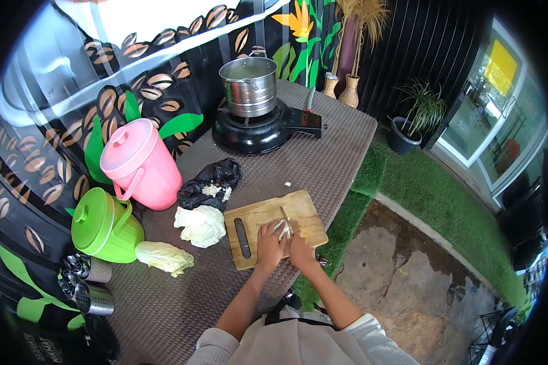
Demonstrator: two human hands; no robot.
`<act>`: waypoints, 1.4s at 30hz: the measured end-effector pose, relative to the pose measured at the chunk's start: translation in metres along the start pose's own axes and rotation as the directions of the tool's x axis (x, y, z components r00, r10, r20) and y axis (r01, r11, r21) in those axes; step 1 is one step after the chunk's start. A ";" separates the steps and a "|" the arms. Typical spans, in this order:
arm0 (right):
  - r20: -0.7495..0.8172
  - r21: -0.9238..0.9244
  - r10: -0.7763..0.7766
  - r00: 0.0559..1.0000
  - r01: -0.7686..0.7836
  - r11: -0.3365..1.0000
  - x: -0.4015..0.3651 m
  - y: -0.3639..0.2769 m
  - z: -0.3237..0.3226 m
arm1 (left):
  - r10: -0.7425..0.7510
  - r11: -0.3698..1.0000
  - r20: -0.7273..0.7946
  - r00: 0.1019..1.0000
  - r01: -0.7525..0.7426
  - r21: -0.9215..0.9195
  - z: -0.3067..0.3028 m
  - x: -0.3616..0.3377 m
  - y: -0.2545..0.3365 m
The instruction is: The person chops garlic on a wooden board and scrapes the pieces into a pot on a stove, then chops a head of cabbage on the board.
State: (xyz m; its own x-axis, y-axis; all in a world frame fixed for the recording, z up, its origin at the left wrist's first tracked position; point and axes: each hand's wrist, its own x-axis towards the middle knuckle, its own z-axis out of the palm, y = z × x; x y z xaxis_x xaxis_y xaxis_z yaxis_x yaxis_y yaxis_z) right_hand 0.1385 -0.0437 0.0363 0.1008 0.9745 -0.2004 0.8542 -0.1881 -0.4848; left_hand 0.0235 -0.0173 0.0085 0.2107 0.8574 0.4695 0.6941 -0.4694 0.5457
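Observation:
A wooden cutting board (259,222) with a slot handle lies near the table's edge. On it, the fingers of my left hand (270,244) are bent over a small whitish piece of food (280,225), mostly hidden beneath them. Right beside it, my right hand (301,250) is closed round a knife (284,214); its blade points away from me and the handle is hidden in my grip. Left of the board sit a pale round cabbage (201,226) and a long napa cabbage (164,257).
A black plastic bag (216,179) with whitish scraps lies behind the board. Farther back, a steel pot (248,88) stands on a black gas stove (252,134). Pink (149,167) and green (112,228) lidded buckets and a metal utensil holder (95,298) line the left side.

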 end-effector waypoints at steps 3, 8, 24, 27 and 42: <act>0.053 0.026 -0.056 0.997 0.055 0.998 -0.002 0.005 -0.012 | -0.011 1.000 0.005 1.000 0.011 0.001 -0.001 0.000 0.001; -0.011 -0.011 -0.048 0.999 0.048 0.999 -0.031 -0.001 -0.005 | -0.003 1.000 0.007 1.000 0.003 0.013 -0.002 0.001 0.002; 0.144 -0.017 -0.037 0.989 0.040 0.999 -0.002 -0.004 -0.029 | -0.021 0.999 -0.003 1.000 0.021 -0.037 0.001 0.000 -0.002; 0.129 -0.040 -0.115 0.985 0.121 0.992 -0.020 -0.005 -0.026 | -0.025 0.999 0.004 1.000 0.025 -0.039 0.001 0.000 -0.002; 0.040 -0.010 -0.047 0.998 0.047 0.999 0.002 -0.003 -0.007 | -0.023 0.999 0.000 1.000 0.023 -0.027 0.002 -0.001 -0.003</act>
State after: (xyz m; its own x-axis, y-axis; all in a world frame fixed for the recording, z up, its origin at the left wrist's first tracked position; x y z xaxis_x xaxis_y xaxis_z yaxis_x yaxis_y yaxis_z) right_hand 0.1393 -0.0399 0.0430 0.0403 0.9765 -0.2116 0.8630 -0.1408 -0.4852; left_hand 0.0224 -0.0161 0.0050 0.1948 0.8681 0.4565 0.6800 -0.4550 0.5750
